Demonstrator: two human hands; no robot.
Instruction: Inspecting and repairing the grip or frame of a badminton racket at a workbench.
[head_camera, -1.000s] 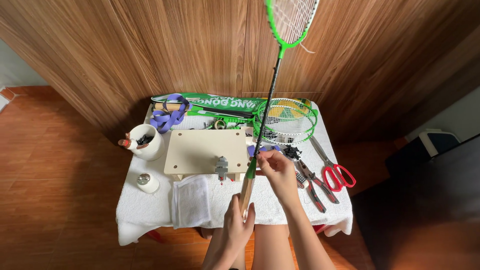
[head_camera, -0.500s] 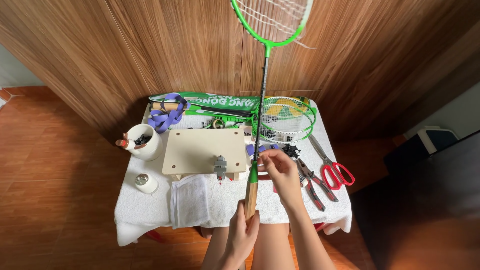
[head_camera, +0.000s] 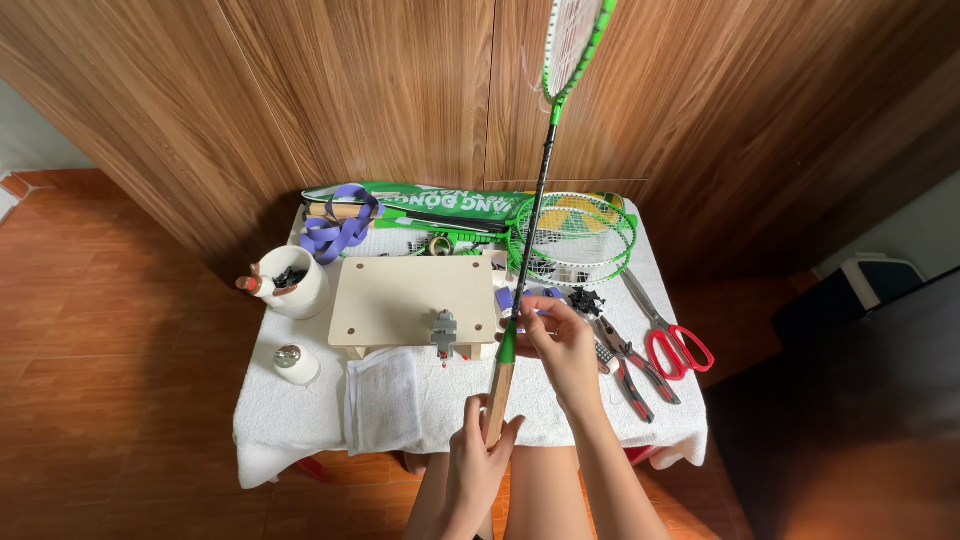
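I hold a green badminton racket (head_camera: 540, 190) upright over the table's front edge, its head at the top of the view. My left hand (head_camera: 478, 462) grips the bare wooden handle (head_camera: 497, 395) at the bottom. My right hand (head_camera: 562, 345) pinches the shaft just above the handle, at the green cone. A small metal clamp (head_camera: 444, 333) sits on the front edge of a pale wooden board (head_camera: 410, 295), just left of the racket.
The white-clothed table (head_camera: 300, 430) holds a white cup with tools (head_camera: 292, 282), a small round jar (head_camera: 295, 363), a folded white towel (head_camera: 383, 398), purple grip tape (head_camera: 338, 232), a green racket bag (head_camera: 450, 205), a second racket (head_camera: 580, 235), pliers (head_camera: 630, 365) and red scissors (head_camera: 675, 340). A wood-panelled wall stands behind.
The racket has swung from leaning right toward upright and shifted slightly left. Both hands keep their hold on it.
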